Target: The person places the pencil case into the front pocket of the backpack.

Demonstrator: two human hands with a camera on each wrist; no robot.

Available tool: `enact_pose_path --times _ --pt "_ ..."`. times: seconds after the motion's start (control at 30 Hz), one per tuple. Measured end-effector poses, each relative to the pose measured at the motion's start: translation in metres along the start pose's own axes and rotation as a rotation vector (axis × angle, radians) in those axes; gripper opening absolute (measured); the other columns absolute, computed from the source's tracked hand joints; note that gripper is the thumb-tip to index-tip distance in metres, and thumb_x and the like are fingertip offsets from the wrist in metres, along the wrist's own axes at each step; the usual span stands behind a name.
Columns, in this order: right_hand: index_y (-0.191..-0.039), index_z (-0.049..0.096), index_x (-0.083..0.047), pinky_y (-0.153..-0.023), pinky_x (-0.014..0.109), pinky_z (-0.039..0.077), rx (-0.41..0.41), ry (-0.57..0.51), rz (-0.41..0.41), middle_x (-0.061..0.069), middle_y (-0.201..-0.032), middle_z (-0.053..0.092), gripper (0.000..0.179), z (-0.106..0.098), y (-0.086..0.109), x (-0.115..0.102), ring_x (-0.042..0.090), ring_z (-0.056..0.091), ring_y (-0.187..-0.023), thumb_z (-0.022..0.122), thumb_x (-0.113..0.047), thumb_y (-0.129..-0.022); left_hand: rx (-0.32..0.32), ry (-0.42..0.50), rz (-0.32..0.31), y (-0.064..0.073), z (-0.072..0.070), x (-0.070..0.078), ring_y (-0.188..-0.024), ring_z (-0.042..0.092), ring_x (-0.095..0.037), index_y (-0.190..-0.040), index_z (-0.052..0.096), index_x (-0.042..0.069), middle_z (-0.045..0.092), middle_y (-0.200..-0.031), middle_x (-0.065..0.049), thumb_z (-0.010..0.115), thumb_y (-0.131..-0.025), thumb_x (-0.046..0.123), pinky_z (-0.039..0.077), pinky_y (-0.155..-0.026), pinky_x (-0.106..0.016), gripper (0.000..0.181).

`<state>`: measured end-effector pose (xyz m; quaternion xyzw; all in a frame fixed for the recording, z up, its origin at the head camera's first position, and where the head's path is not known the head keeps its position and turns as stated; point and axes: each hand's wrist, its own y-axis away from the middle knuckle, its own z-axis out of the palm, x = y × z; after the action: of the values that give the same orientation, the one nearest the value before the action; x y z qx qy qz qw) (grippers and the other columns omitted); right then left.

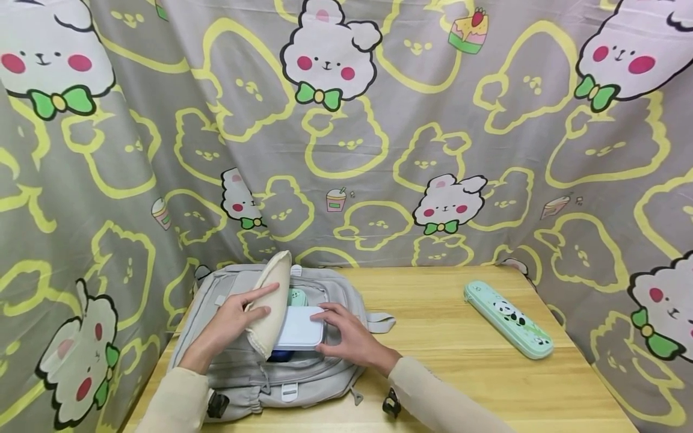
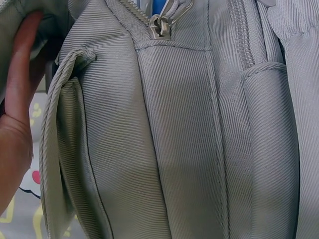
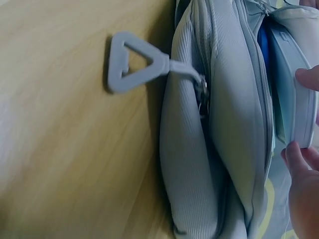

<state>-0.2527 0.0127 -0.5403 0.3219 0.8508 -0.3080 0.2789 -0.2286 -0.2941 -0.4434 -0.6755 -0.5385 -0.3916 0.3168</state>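
A grey backpack [image 1: 227,361] lies on the table with its front pocket unzipped. My left hand [image 1: 230,322] holds the pocket's cream-lined flap [image 1: 275,304] up and to the left. A flat, pale blue-white case with rounded corners [image 1: 301,326] sticks partly out of the opening. My right hand [image 1: 352,338] grips the case by its right end, thumb on one side and fingers on the other, also seen on the case [image 3: 303,112] in the right wrist view. Inside the pocket, a green item [image 1: 297,297] and a dark blue item [image 1: 280,356] show in part.
A mint-green panda pencil case [image 1: 509,319] lies on the right of the wooden table [image 1: 433,373]. A grey strap loop [image 1: 381,322] sticks out beside the backpack. A triangular zip pull [image 3: 134,62] hangs over the table. Patterned curtain [image 1: 346,150] encloses the back and sides.
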Motion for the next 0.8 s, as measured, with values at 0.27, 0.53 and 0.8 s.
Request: enact_pose_path --times 0.27,0.53,0.8 --pt "-0.146 0.067 -0.02 -0.122 0.053 0.046 -0.01 -0.021 0.011 0.015 -0.165 0.05 0.056 0.009 -0.008 -0.006 0.03 0.05 -0.152 0.086 -0.029 -0.094 0.004 -0.001 0.014 -0.001 0.002 0.001 -0.162 0.033 -0.042 -0.16 0.058 0.021 0.047 -0.17 -0.013 0.068 -0.108 0.021 0.038 -0.124 -0.06 0.054" --pt "-0.146 0.067 -0.021 -0.122 0.051 0.047 0.003 -0.005 -0.022 0.014 -0.163 0.051 0.056 0.016 -0.015 -0.01 0.03 0.051 -0.151 0.086 -0.029 -0.094 0.004 -0.007 0.003 -0.001 0.002 -0.001 -0.161 0.035 -0.042 -0.16 0.058 0.022 0.046 -0.171 -0.014 0.068 -0.108 0.021 0.046 -0.118 -0.048 0.053" --pt "-0.146 0.066 -0.022 -0.123 0.046 0.047 0.001 -0.037 0.019 0.009 -0.165 0.05 0.055 0.024 -0.019 -0.015 0.028 0.051 -0.152 0.085 -0.029 -0.095 0.002 0.002 0.006 -0.001 0.002 -0.002 -0.159 0.039 -0.041 -0.159 0.059 0.021 0.047 -0.17 -0.016 0.07 -0.107 0.021 0.049 -0.106 -0.025 0.054"
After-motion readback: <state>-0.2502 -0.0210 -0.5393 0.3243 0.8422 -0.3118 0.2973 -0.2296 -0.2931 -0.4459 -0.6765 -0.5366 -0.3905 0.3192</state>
